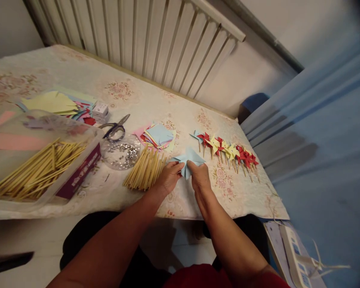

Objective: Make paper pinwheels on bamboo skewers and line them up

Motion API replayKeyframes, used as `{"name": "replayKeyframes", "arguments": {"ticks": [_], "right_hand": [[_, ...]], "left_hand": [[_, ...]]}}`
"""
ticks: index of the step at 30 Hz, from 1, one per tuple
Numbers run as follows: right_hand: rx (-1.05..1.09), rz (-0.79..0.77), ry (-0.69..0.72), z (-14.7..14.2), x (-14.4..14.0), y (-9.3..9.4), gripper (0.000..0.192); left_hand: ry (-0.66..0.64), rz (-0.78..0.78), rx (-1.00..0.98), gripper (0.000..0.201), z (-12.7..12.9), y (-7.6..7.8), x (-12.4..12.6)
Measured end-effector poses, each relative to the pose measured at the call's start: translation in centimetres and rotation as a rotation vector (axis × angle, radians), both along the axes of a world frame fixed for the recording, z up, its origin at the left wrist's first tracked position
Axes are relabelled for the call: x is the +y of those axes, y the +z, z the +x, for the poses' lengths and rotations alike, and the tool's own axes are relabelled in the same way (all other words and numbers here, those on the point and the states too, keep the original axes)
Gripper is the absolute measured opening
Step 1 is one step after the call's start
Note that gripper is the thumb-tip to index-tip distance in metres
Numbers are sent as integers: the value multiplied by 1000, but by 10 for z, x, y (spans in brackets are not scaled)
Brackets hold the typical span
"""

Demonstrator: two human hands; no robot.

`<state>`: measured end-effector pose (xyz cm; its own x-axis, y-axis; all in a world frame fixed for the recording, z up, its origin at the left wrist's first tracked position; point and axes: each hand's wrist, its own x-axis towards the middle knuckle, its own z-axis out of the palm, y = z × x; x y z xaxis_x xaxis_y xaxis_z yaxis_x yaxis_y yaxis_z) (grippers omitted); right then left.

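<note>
A light blue paper pinwheel (188,157) with folded points is held between both hands above the table. My left hand (170,175) pinches its left side, and my right hand (199,173) grips it from the right with the thumb near the middle. Just left of my left hand lies a bundle of thin wooden sticks (144,169). Beyond it is a pile of coloured paper squares (159,135), a blue one on top. To the right, several finished pinwheels (228,151) in red, yellow and blue lie in a row on their sticks.
A clear plastic bin (91,140) full of sticks stands at left. Beside it are a round dish of small metal pins (122,152), scissors (115,129), a small white box (100,110) and paper scraps (52,103). A power strip (295,256) sits at lower right, near a blue curtain (315,140).
</note>
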<state>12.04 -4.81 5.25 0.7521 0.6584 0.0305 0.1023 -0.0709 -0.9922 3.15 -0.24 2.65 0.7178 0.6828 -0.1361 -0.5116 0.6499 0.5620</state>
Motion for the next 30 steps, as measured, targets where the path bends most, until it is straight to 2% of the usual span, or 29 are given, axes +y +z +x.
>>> {"name": "replayKeyframes", "arguments": {"ticks": [10, 19, 30], "right_hand": [[24, -2, 44, -5, 1, -12, 25], [121, 79, 23, -9, 4, -14, 23], [263, 114, 31, -10, -8, -8, 25]], "left_hand": [[74, -24, 79, 15, 4, -8, 1], [92, 7, 137, 18, 7, -14, 4], [80, -24, 46, 19, 2, -6, 5]]}}
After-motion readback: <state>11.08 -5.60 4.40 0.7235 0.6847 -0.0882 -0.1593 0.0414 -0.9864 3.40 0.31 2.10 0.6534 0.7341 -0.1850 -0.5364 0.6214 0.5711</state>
